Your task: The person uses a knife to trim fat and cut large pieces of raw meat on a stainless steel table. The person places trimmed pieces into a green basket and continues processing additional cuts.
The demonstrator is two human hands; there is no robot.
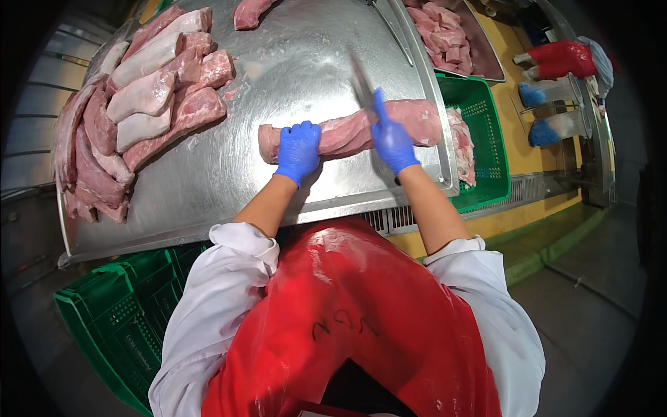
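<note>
In the head view, the long meat piece (pixel 347 132) lies crosswise on the steel table (pixel 278 83), directly ahead of the person and close to the table's right-hand edge. The gloved left hand (pixel 299 153) is clamped on the piece near its left end; the fingers are bent and side by side, reaching the far edge of the meat, and a short length of meat projects to the left of them. The gloved right hand (pixel 393 144) is wrapped around the handle of a knife (pixel 360 80), with one finger extended along the tool, above the right half of the piece. The blade points away from the person and slants left. Stacked meat pieces (pixel 146 104) occupy the left side of the table. A green crate (pixel 495 167) with pale trimmings (pixel 462 146) stands beyond the right edge. The knife handle is concealed by the right hand, and the blade is blurred, so its tip is indistinct. Contact between blade and meat cannot be determined. The left fingertips and thumb are hard to make out. A further meat piece (pixel 250 12) is cut off by the upper border.
</note>
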